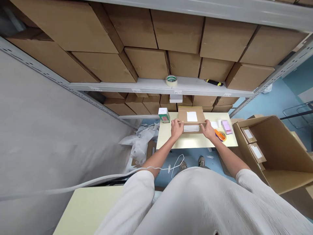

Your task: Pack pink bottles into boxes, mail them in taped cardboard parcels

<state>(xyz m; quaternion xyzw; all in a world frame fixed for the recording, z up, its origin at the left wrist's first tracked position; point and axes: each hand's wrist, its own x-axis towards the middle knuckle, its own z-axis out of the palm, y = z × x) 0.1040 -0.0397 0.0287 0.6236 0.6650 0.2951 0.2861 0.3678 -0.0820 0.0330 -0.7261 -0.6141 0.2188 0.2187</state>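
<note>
A small cardboard box point(182, 115) rests on the pale yellow table point(181, 143), with a white label on its top panel. White material shows along the side nearest me; I cannot tell whether it is a label or contents. My left hand point(177, 128) grips the box's near left corner, fingers curled over the edge. At the near right corner, my right hand point(208, 130) pinches the edge in the same way. Beside the right hand lies an orange tape dispenser or cutter point(219, 134), its kind unclear. A green and white carton point(164, 115) stands to the left of the box.
Shelves of cardboard boxes point(146, 63) rise ahead. A tape roll point(171, 80) and a utility knife point(214, 82) lie on the shelf. Right of the table, a large open carton point(281, 147) holds small labelled boxes. Plastic bags point(140, 143) lie left; a white cable point(105, 178) crosses nearby.
</note>
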